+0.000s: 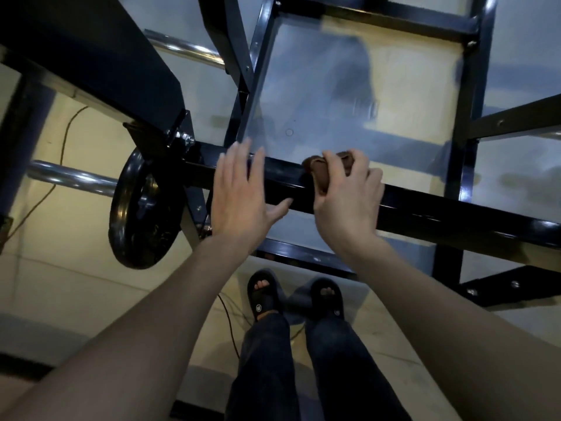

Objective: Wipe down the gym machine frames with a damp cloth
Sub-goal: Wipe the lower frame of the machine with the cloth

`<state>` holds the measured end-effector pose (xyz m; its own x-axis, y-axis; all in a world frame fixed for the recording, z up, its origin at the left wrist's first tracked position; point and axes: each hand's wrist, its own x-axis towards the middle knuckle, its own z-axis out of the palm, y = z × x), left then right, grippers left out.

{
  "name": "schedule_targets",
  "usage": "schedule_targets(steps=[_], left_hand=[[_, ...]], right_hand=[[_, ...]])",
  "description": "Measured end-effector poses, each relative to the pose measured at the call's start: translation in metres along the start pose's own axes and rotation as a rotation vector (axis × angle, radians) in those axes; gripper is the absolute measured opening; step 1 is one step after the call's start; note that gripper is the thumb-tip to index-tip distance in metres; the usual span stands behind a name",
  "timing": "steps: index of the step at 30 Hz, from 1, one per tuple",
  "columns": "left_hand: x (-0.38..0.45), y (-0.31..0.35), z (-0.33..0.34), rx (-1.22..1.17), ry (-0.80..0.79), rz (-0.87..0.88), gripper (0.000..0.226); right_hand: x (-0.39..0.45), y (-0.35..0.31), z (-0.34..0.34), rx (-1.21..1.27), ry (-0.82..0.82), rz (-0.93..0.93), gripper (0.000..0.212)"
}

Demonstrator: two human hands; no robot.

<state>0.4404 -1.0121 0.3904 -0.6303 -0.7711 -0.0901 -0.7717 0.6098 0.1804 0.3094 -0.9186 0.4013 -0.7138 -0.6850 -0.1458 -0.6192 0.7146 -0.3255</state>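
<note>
- Two hands work one black frame bar (pixel 425 212), whose long axis runs from the weight plate (pixel 142 208) at far left, under both hands, and off down to the right.
- Left hand (pixel 239 196): fingers straight and spread, holding nothing, laid flat across the bar (whether it presses or just hovers I cannot tell).
- Right hand (pixel 346 196), just beside it: fingers curled around a brown cloth (pixel 318 173), bunched against the bar's top edge.
- Beyond the right hand lies the longest bare stretch of bar, so the cloth hand is nearer; a wipe that way looks likely.
</note>
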Motion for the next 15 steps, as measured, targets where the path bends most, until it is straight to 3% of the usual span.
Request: schedule_targets(steps=[2, 4, 7, 9, 11, 15], left_hand=[[-0.025, -0.012, -0.006, -0.211, 0.145, -0.229, 0.072], [-0.034, -0.03, -0.016, -0.343, 0.239, -0.498, 0.064], [-0.011, -0.054, -0.031, -0.5, 0.278, -0.769, 0.09], [0.012, -0.065, -0.042, -0.742, 0.283, -0.809, 0.092], [0.03, -0.071, -0.048, -0.917, 0.283, -0.845, 0.072], [0.034, -0.083, -0.045, -0.805, 0.287, -0.816, 0.066]], right_hand=[[-0.01, 0.0, -0.002, -0.009, -0.084, -0.136, 0.059], [-0.014, 0.008, -0.003, -0.029, -0.092, -0.197, 0.059], [0.001, -0.001, -0.001, -0.044, -0.069, -0.043, 0.058], [0.006, -0.026, 0.004, -0.015, -0.083, 0.021, 0.06], [0.002, -0.042, 0.008, 0.006, -0.132, -0.099, 0.068], [-0.006, -0.012, 0.002, -0.041, -0.126, -0.285, 0.071]])
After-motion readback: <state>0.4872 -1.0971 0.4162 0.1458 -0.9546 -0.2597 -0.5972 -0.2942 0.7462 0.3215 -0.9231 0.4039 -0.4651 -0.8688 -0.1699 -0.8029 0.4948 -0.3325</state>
